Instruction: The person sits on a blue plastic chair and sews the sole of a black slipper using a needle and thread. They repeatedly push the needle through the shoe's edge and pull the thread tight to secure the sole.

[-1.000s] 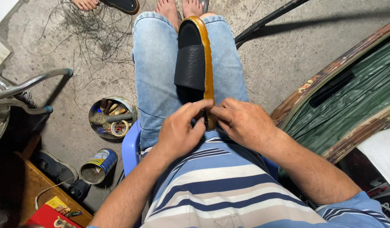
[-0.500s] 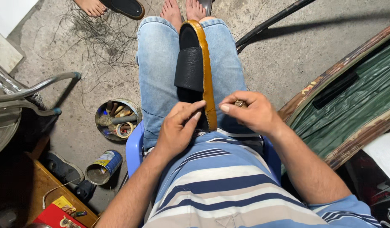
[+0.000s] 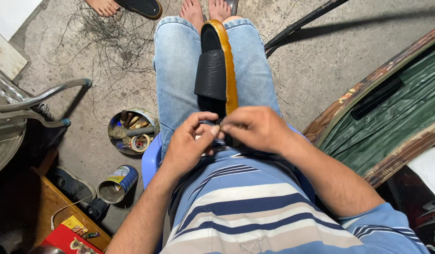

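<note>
Now both hands (image 3: 222, 134) together, fingertips pinched shut at the sandal (image 3: 217, 70) heel, formerly apart.

Grey concrete floor (image 3: 330, 70) – scattered black threads (image 3: 109, 42), metal chair frame (image 3: 34, 101) left, blue plastic stool (image 3: 150, 157), hard shadows across floor

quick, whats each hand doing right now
Left hand: fingertips pinched on something too small to tell.
Right hand: pinched at the same spot, above the sandal.
</note>
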